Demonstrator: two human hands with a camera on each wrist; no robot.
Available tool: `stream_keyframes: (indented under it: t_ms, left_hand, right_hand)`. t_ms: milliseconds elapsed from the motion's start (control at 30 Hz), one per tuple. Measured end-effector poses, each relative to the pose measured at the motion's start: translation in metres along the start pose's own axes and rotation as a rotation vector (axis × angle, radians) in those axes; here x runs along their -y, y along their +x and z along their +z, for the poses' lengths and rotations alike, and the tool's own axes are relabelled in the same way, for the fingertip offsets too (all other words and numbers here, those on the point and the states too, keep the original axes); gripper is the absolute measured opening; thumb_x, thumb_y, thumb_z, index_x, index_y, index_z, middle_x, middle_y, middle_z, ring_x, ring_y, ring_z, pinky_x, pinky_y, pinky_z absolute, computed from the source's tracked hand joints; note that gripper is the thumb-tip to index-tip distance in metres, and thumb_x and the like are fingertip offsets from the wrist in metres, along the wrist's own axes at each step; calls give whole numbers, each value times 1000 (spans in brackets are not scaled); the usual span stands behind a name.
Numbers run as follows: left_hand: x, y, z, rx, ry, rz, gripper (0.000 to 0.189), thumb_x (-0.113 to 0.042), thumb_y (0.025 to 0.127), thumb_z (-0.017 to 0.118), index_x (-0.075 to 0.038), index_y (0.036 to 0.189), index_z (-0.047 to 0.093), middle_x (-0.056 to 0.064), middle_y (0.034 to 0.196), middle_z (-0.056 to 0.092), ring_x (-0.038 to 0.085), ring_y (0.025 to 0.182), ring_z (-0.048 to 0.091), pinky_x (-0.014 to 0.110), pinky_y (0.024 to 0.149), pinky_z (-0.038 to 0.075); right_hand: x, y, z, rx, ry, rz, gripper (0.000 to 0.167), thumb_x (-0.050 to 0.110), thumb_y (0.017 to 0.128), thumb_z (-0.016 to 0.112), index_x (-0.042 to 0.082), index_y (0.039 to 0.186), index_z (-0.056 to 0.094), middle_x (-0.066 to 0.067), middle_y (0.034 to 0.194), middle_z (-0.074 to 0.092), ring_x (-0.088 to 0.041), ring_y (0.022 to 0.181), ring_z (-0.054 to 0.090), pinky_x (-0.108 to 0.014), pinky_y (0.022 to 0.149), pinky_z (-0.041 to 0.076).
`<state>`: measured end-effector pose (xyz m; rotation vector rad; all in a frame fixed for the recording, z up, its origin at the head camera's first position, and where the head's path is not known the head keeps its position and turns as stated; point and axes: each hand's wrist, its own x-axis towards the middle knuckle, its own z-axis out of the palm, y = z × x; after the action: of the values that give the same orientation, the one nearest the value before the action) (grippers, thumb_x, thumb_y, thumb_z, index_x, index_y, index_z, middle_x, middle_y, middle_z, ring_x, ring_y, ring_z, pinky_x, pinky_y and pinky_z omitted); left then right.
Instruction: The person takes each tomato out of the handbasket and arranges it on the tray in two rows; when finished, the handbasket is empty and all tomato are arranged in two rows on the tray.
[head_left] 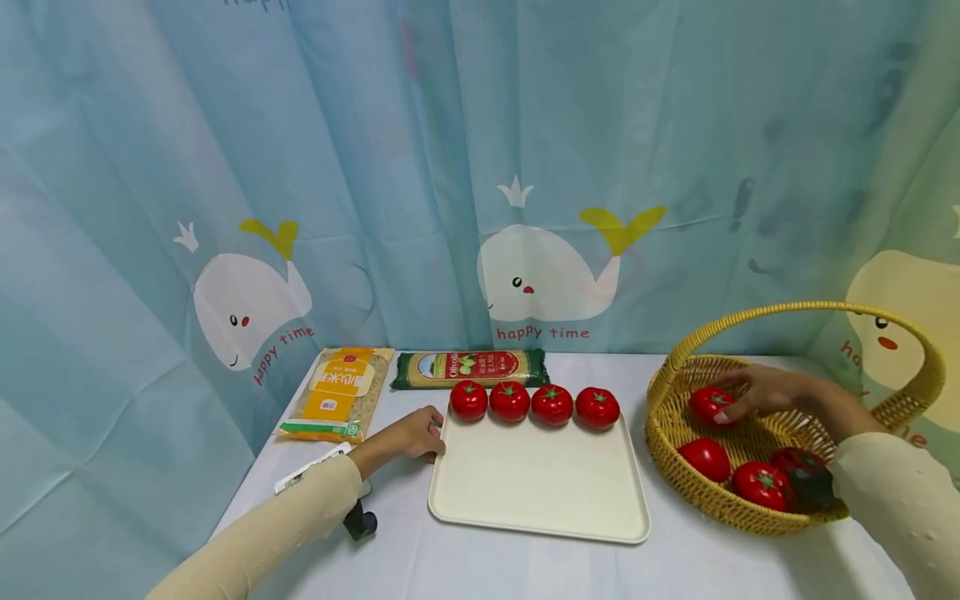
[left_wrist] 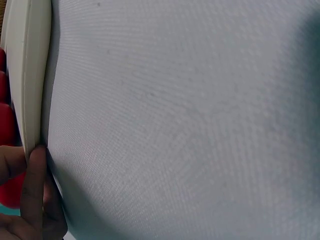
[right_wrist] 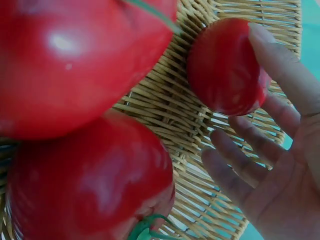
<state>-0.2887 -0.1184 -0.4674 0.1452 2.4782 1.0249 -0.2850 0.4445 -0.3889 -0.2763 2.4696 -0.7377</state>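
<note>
My left hand [head_left: 411, 435] pinches the left rim of a cream tray [head_left: 536, 492], thumb on one side and fingers on the other, as the left wrist view shows. Several red tomatoes [head_left: 552, 405] with green stems stand in a row along the tray's far edge. Inside the yellow wicker basket [head_left: 671, 467], my right hand [head_left: 772, 390] has its thumb and index finger around a tomato [right_wrist: 225, 67], while its other fingers are spread apart. More tomatoes [head_left: 761, 486] lie in the near part of the basket, one partly hidden by the right wrist gear.
Behind the tray lies a green pack of pasta [head_left: 471, 369]. A yellow and clear bag of grain [head_left: 337, 393] lies at the far left, with a white-edged flat item [head_left: 311, 468] partly under the left forearm. The basket's tall handle [head_left: 795, 308] arches over the right hand. A curtain hangs behind.
</note>
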Motion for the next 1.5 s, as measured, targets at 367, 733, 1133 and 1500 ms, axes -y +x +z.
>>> stream_keyframes:
  t_ms: [367,733,1133,1500]
  left_hand:
    - [-1,0,0,-1,10,-5,42,0,81,74,0,117,52,9,86,56,16,66,60,24,59,54]
    - [-1,1,-1,3,9,-6,41,0,80,73,-1,116,52,9,86,56,15,66,59,23,58,53]
    - [1,-1,2,0,5,6,41,1,80,74,0,116,52,9,85,56,15,65,60,23,58,54]
    - [-2,-3,-1,10,-4,6,41,0,82,73,0,117,52,9,86,56,15,67,60,24,59,55]
  right_hand:
    - [4,1,4,1,-28,-14,79,27,89,77,-18,140,37,-42,131,46,-48,116,57,-55,87,57]
    - [4,3,7,-137,-138,-103,74,27,83,81,-16,133,48,-36,120,58,-36,103,63,-35,75,56]
    - [8,-9,4,-155,-79,-90,76,32,88,76,-13,141,46,-26,125,62,-19,95,63,-33,73,58]
    - [23,-28,1,-257,-197,-116,72,37,87,77,-5,141,52,-6,107,73,-7,81,58,-22,68,51]
